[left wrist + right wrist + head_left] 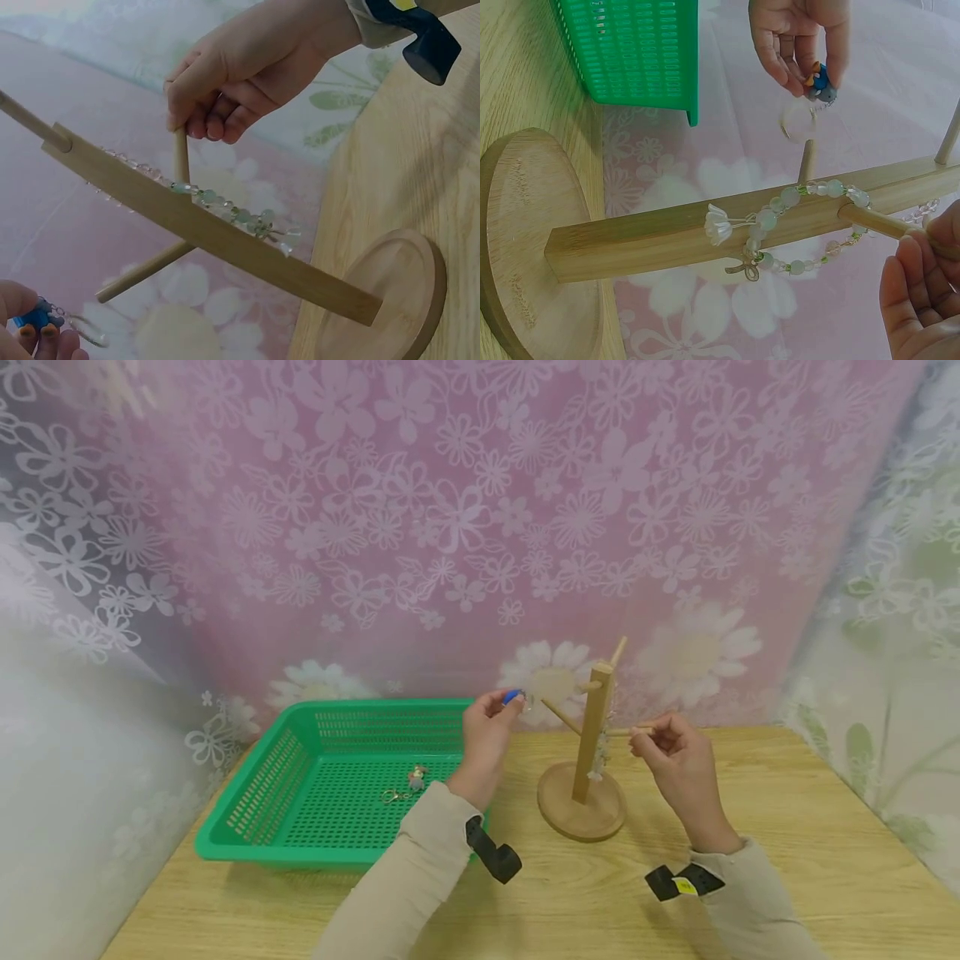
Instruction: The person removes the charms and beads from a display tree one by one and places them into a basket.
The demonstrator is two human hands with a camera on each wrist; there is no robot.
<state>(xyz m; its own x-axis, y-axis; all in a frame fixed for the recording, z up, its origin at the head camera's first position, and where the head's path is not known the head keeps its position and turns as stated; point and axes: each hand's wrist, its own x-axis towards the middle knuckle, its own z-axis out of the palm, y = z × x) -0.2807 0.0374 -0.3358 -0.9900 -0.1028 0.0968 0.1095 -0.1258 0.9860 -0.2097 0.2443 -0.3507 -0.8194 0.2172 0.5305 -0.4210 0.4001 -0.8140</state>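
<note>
My left hand (pixel 487 739) pinches a small keychain with a blue and grey figure (pixel 823 84). Its metal ring (pixel 786 124) dangles free, just left of a bare wooden peg (pixel 561 716) on the stand. The wooden stand (pixel 592 735) is a post with several pegs on a round base. On the stand's right side, my right hand (pixel 678 764) pinches the end of another peg (pixel 181 157). A bracelet of pale green and clear beads (pixel 767 220) hangs around that peg, with a white flower charm (pixel 717 225) and a bow charm. More clear pinkish beads (pixel 135 165) show higher up.
A green plastic basket (pixel 322 855) stands left of the stand on the wooden table (pixel 570 893). Inside it lies another keychain (pixel 417 778) with a small figure and a gold clasp. A flowered pink curtain (pixel 450 527) hangs behind.
</note>
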